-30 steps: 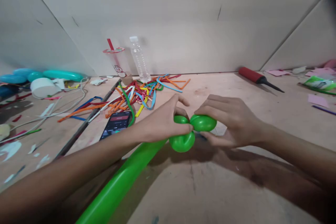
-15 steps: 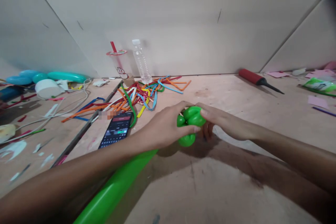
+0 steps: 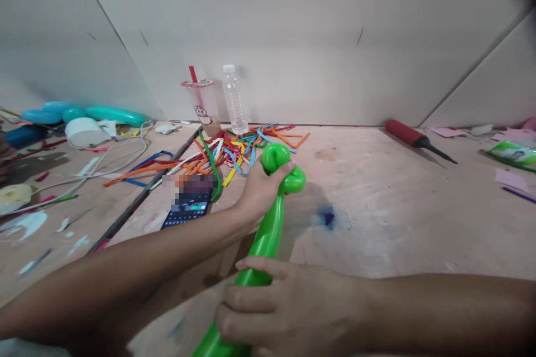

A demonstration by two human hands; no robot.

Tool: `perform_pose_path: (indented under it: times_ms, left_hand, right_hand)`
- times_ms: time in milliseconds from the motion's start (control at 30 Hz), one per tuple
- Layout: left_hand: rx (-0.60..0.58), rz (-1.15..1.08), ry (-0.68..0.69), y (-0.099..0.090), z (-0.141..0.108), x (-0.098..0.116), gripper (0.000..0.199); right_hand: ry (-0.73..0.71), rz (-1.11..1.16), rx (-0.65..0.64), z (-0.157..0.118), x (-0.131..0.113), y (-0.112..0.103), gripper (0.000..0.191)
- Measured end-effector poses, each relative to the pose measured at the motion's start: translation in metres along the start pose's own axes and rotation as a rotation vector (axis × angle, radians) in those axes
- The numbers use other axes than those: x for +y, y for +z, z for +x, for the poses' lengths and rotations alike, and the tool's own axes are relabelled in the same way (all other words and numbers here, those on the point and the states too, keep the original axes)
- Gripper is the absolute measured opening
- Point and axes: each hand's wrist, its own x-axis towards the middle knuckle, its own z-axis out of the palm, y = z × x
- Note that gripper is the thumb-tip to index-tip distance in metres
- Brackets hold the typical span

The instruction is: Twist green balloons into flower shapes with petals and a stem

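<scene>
A long green balloon (image 3: 268, 234) runs from the bottom edge up to the middle of the view, its far end twisted into rounded loops. My left hand (image 3: 263, 185) is closed around it just below those loops, with the thumb across the front. Lower down, my right hand (image 3: 285, 304) wraps its fingers over the straight, unbent length. The balloon's near end passes out of view at the bottom.
Loose uninflated balloons (image 3: 234, 150) lie piled before a drink cup (image 3: 205, 106) and a plastic bottle (image 3: 235, 100). A phone (image 3: 190, 201) is left of my left forearm. Right stands a red hand pump (image 3: 404, 133); blue balloons (image 3: 46, 114) lie far left, near another person's hand (image 3: 5, 150).
My right hand has left the twisted loops and come down to the straight part of the balloon. The balloon now points more upright, with my left hand still holding it near the loops.
</scene>
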Motion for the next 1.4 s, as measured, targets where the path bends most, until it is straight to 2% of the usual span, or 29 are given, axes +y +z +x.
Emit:
perform_pose_path:
  times_ms: [33,67,167,233,267,300,333,400,467,533,600,667,767,867,967,1033,1067,1133,1167,1200,1233,1267,1400]
  left_hand:
    - [0.004,0.003,-0.006,-0.001,0.001,-0.002,0.037]
    - [0.011,0.010,-0.006,-0.002,0.003,-0.005,0.038]
    - [0.043,0.048,-0.004,-0.010,0.013,-0.014,0.040]
    - [0.050,0.063,-0.010,-0.017,0.022,-0.019,0.042]
    - [0.041,0.063,-0.009,-0.020,0.025,-0.020,0.043]
    - [0.028,0.056,-0.008,-0.023,0.029,-0.021,0.043]
    - [0.014,0.047,-0.008,-0.024,0.031,-0.022,0.043]
    - [-0.008,0.021,-0.014,-0.023,0.031,-0.021,0.040]
    - [-0.025,-0.019,-0.015,-0.018,0.025,-0.017,0.039]
    - [-0.071,-0.116,-0.016,-0.011,0.013,-0.010,0.039]
    - [-0.168,-0.262,-0.037,-0.003,0.000,-0.002,0.036]
    - [-0.218,-0.332,-0.057,0.002,-0.011,0.004,0.030]
    - [-0.131,-0.352,-0.092,0.004,-0.021,0.005,0.030]
    - [-0.029,-0.245,-0.093,0.002,-0.026,-0.004,0.035]
    - [-0.014,-0.065,-0.051,0.001,-0.027,-0.012,0.034]
    - [-0.024,0.013,-0.023,0.001,-0.028,-0.013,0.032]
    - [-0.026,0.040,-0.008,0.002,-0.028,-0.013,0.031]
    - [-0.020,0.083,0.028,0.003,-0.028,-0.013,0.029]
    - [-0.016,0.098,0.046,0.004,-0.028,-0.012,0.029]
    - [-0.020,0.106,0.057,0.005,-0.029,-0.012,0.029]
    - [-0.027,0.109,0.058,0.005,-0.030,-0.012,0.029]
    - [-0.039,0.107,0.051,0.005,-0.031,-0.012,0.030]
    - [-0.060,0.058,0.005,0.000,-0.037,-0.011,0.031]
  right_hand:
    - [0.025,0.028,0.013,0.006,0.001,0.001,0.035]
    - [0.027,0.057,-0.053,0.010,0.003,0.000,0.031]
    - [0.047,0.177,-0.107,0.009,0.012,-0.017,0.020]
    - [0.208,0.330,0.019,-0.007,0.024,-0.034,0.023]
    - [0.393,0.446,0.144,-0.019,0.031,-0.045,0.019]
    - [0.636,0.521,0.296,-0.034,0.040,-0.056,0.019]
    - [0.770,0.503,0.371,-0.049,0.050,-0.068,0.023]
    - [0.927,0.456,0.547,-0.080,0.070,-0.092,0.019]
    - [1.050,0.418,0.633,-0.107,0.087,-0.110,0.012]
    - [1.180,0.386,0.717,-0.126,0.097,-0.117,0.014]
    - [1.308,0.392,0.771,-0.136,0.100,-0.116,0.018]
    - [1.396,0.424,0.783,-0.140,0.098,-0.109,0.022]
    - [1.468,0.472,0.740,-0.139,0.095,-0.102,0.034]
    - [1.547,0.497,0.596,-0.139,0.096,-0.103,0.049]
    - [1.628,0.465,0.416,-0.136,0.090,-0.106,0.058]
    - [1.580,0.314,0.348,-0.127,0.079,-0.105,0.054]
    - [1.482,0.169,0.324,-0.120,0.072,-0.102,0.049]
    - [1.167,-0.049,0.273,-0.102,0.055,-0.093,0.023]
    - [1.007,-0.112,0.240,-0.093,0.048,-0.087,0.021]
    - [0.907,-0.148,0.173,-0.084,0.041,-0.081,0.032]
    - [0.862,-0.162,0.095,-0.076,0.037,-0.076,0.045]
    - [0.854,-0.155,0.024,-0.069,0.034,-0.071,0.049]
    - [0.839,0.108,-0.207,-0.065,0.049,-0.067,0.036]
